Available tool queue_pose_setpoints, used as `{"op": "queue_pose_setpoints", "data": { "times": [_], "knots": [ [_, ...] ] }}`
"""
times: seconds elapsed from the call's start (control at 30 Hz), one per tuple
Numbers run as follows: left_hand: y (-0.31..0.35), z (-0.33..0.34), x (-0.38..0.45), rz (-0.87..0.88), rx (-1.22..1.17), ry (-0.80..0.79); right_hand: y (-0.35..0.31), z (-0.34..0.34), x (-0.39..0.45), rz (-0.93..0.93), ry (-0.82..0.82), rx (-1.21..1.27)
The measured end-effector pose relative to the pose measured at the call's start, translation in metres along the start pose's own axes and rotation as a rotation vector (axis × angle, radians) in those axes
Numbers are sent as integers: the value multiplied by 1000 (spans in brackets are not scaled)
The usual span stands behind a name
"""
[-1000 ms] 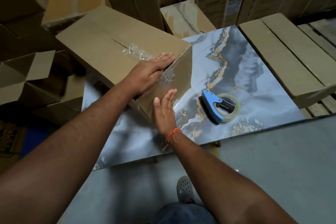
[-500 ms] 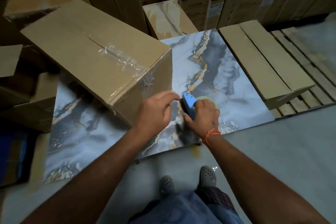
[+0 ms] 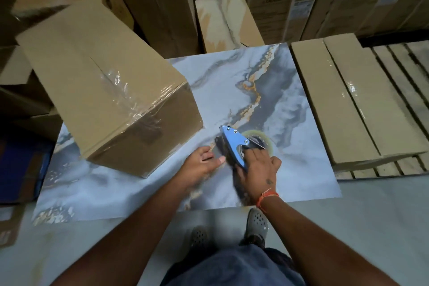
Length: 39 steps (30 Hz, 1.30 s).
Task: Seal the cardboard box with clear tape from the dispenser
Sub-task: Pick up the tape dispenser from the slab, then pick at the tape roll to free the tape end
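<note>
One brown cardboard box (image 3: 102, 86), wrinkled clear tape (image 3: 130, 97) over its top seam and near edge, lies on the marbled blue-grey tabletop (image 3: 290, 100). Right of it, the right hand (image 3: 257, 169) clasps the blue tape dispenser (image 3: 234, 144); the left hand (image 3: 199, 167), fingers loosely spread, rests between them. Bare tabletop surrounds both.

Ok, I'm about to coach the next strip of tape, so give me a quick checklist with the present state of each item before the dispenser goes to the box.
1. Right hand on the tape dispenser: ok, fingers wrapped around its blue handle.
2. Left hand free: ok, open beside the dispenser, holding nothing.
3. Cardboard box within reach on the marble-patterned sheet: ok, just left of the hands.
4. Flaps closed: ok, top seam shut.
5. Seam fully taped: not ok, clear tape covers only the near end.
6. Loose tape end ready to pull: cannot tell.
</note>
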<state>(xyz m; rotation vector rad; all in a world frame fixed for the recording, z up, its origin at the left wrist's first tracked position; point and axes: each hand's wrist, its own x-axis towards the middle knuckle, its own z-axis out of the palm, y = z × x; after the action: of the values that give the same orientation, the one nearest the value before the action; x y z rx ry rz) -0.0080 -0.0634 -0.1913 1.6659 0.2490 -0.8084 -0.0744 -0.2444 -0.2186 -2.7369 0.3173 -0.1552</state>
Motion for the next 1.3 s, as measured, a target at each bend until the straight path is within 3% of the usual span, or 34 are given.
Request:
{"op": "queue_pose_setpoints", "data": {
  "times": [0.2, 0.33, 0.73, 0.87, 0.97, 1.03, 1.1, 1.2, 1.3],
  "knots": [
    [32, 56, 8, 145, -231, -52, 19, -20, 20, -154, 118, 125],
    [44, 78, 11, 216, -249, 39, 18, -22, 24, -194, 116, 184],
    [60, 47, 22, 253, -244, -14, 5, -28, 32, -275, 27, 130],
    [65, 24, 29, 266, -123, -22, 2, -43, 38, -330, 87, 372],
    [67, 8, 30, 276, 25, -77, -4, -74, 57, -259, 164, 594],
    [68, 0, 30, 273, 115, -149, -8, -95, 80, -147, 35, 870],
    [69, -5, 29, 259, 193, -222, -5, -108, 105, -91, -214, 1075],
    [70, -7, 29, 240, 251, -295, 4, -110, 129, -145, -549, 1036],
    [70, -7, 26, 249, 256, -310, 8, -105, 136, -77, -812, 1036]
  ]
}}
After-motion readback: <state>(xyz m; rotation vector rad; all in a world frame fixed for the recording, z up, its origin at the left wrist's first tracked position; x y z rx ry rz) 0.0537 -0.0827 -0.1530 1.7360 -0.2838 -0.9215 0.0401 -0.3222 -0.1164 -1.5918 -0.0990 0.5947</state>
